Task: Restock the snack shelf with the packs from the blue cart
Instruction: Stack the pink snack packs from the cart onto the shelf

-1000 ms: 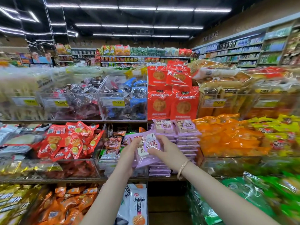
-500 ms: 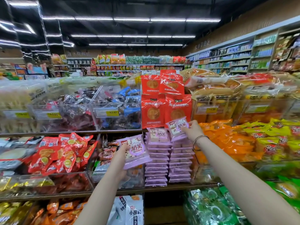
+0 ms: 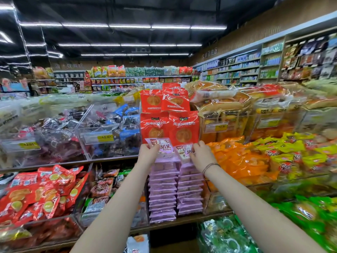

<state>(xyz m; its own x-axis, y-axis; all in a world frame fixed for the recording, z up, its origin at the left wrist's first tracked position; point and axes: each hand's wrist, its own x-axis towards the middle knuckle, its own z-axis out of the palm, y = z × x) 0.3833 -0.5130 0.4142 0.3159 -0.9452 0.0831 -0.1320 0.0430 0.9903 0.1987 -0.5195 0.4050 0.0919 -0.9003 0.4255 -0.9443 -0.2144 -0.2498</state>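
Two tall stacks of flat purple snack packs stand side by side on the middle shelf: the left stack (image 3: 162, 194) and the right stack (image 3: 190, 192). My left hand (image 3: 148, 152) grips a purple pack (image 3: 164, 146) at the top of the left stack. My right hand (image 3: 202, 153) pinches another purple pack (image 3: 184, 152) on top of the right stack. Both packs sit just under the red packs (image 3: 169, 125) on the shelf above. The blue cart is out of view.
Clear bins with dark and blue sweets (image 3: 109, 130) stand to the upper left. Red packs (image 3: 40, 190) fill the bin at the left, orange packs (image 3: 237, 157) and yellow-green packs (image 3: 295, 154) lie to the right. Green bags (image 3: 300, 216) sit below right. The shelf edge (image 3: 182, 220) runs under the stacks.
My left hand has lifted its purple pack up and right onto the left stack's top. My right hand has stayed on the right stack's top pack. The camera has tilted up.
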